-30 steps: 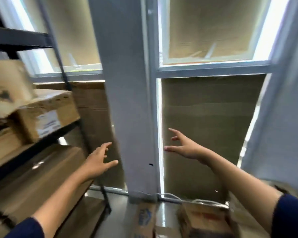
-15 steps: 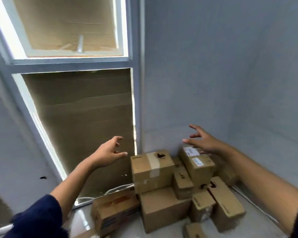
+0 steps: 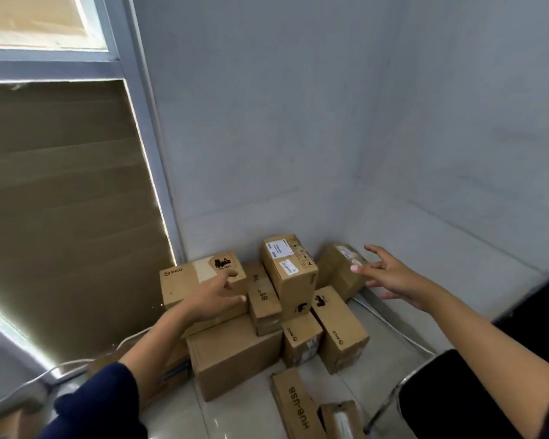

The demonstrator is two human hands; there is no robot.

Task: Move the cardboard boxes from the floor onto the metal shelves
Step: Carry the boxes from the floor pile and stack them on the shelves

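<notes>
Nearest on the pale floor (image 3: 244, 416) lies a long box marked HUB-USB (image 3: 295, 407), with a black chair (image 3: 450, 384) to its right. Farther in, cardboard boxes (image 3: 235, 353) are heaped in the corner, none on any shelf. The left hand (image 3: 214, 297) reaches over the PICO box (image 3: 184, 280), fingers loosely spread, gripping nothing; the right hand (image 3: 390, 274), fingers wide, hovers near the far right box (image 3: 339, 267).

A storeroom corner, by the look of it. Plain brown cardboard boxes (image 3: 235, 353) heaped straight on a pale tiled floor (image 3: 251, 413), several printed "PICO" or "HUB-USB" and bearing white shipping labels. Bare grey walls (image 3: 282, 122) meeting at the corner. Window (image 3: 130, 99) in a grey frame, its panes covered from inside with flat cardboard sheets (image 3: 61, 201). Loose white cable (image 3: 76, 364) trailing along the floor.
</notes>
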